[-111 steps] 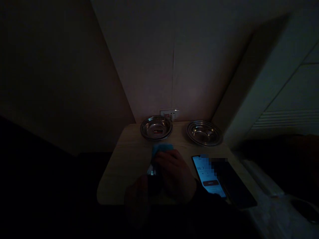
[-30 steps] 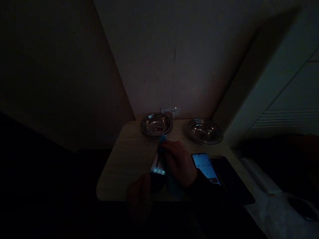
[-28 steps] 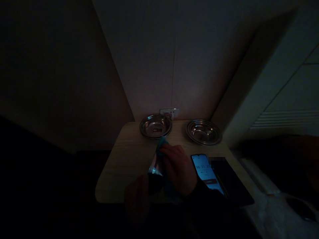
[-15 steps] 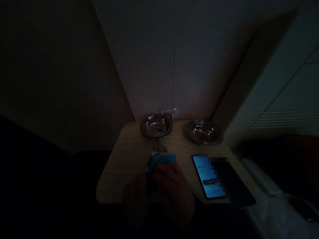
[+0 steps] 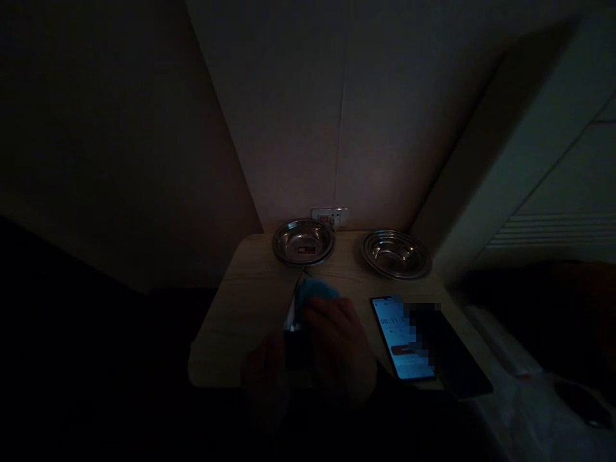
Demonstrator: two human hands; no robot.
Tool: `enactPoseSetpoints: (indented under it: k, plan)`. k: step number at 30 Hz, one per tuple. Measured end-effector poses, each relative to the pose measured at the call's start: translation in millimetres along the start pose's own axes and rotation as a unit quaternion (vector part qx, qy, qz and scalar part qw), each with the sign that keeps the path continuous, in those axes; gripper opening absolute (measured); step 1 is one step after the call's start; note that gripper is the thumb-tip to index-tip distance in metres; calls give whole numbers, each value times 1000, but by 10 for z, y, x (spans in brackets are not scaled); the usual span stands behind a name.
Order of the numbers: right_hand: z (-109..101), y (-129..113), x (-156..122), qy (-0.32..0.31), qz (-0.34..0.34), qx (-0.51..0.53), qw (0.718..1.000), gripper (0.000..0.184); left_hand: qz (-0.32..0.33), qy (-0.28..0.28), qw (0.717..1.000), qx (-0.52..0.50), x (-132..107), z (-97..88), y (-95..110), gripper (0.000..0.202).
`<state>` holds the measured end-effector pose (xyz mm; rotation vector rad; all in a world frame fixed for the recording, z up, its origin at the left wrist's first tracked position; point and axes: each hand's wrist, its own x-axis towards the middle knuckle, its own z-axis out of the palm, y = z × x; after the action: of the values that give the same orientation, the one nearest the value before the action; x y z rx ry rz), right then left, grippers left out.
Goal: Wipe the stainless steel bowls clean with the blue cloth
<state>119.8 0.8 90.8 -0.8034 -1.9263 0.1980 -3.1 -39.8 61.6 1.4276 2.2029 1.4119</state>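
Observation:
The room is very dark. My right hand (image 5: 339,343) is closed around a blue cloth (image 5: 315,290) and presses it against a shiny metal object (image 5: 292,316), seemingly a knife blade, above the near part of a small wooden table (image 5: 240,301). My left hand (image 5: 267,378) sits just below it in shadow, curled round the dark lower end of that object. How exactly its fingers lie is hard to see.
Two steel bowls (image 5: 303,242) (image 5: 396,254) stand at the back of the table below a wall socket (image 5: 328,216). A lit phone (image 5: 402,337) lies at the right beside a dark flat object (image 5: 457,359). Walls close in behind and to the right.
My right hand with the cloth has slid back and forth along the metal object, toward the bowls, back toward me, and now a little forward again. The left hand stayed put.

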Motion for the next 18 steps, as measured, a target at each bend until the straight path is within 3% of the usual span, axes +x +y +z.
enactPoseSetpoints:
  k: [3, 7, 12, 15, 18]
  plan:
    - [-14, 5, -11, -22, -15, 4, 1000, 24, -22, -1, 1000, -2, 17, -4, 6, 43]
    - [-32, 22, 5, -2, -5, -16, 1000, 24, -33, -3, 999, -17, 18, 3, 29, 43]
    - [-58, 3, -20, -17, -29, -15, 999, 23, -44, -80, 992, -85, 7, -2, 99, 43]
    - [-62, 23, -35, -5, -19, -27, 999, 24, -60, -35, 995, -66, 10, 5, 115, 41]
    - [-59, 70, -36, -18, -33, -14, 999, 23, -61, -42, 996, -55, 3, 18, 93, 43]
